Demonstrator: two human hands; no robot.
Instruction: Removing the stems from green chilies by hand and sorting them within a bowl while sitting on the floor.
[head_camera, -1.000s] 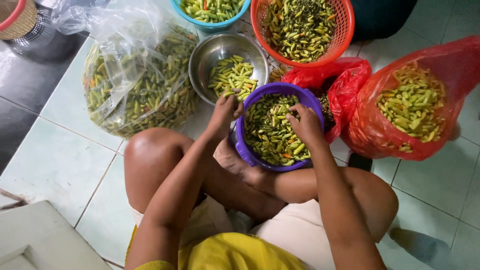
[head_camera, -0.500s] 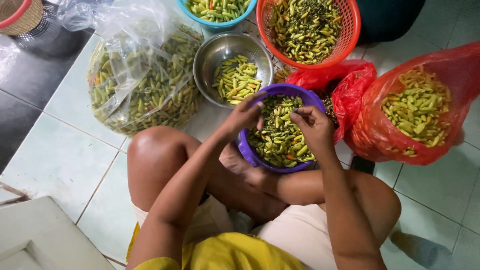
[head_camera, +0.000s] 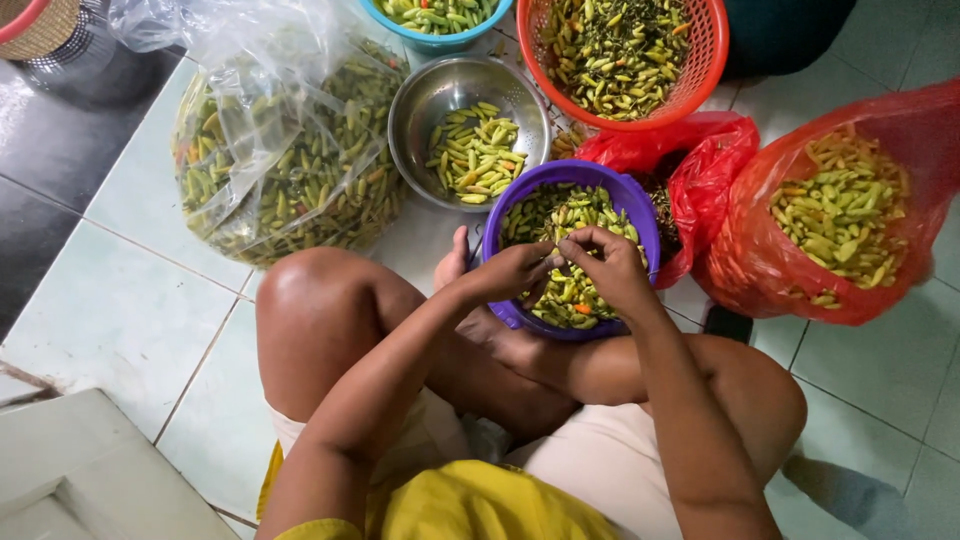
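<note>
Where the two hands meet over the purple bowl (head_camera: 640, 205), fingertips pinch together on something small, likely one chili; the item itself is too small and covered to make out. Left hand (head_camera: 517, 270) is curled, fingers closed toward the right hand (head_camera: 607, 262), which is also closed in a pinch, touching it.

Largest container: clear plastic bag (head_camera: 290, 150), up and left of the left hand, stuffed with green chilies, its top cut off by the frame edge. Red plastic bag (head_camera: 900, 130), to the right of the right hand, holds pale green chilies; partly cropped. Orange basket (head_camera: 700, 60), beyond the hands, holds dark mixed chilies, top edge cut off. Purple bowl, directly beneath both hands, holds green chilies. Steel bowl (head_camera: 420, 100), just beyond the left hand, holds a small heap of pale chilies.
</note>
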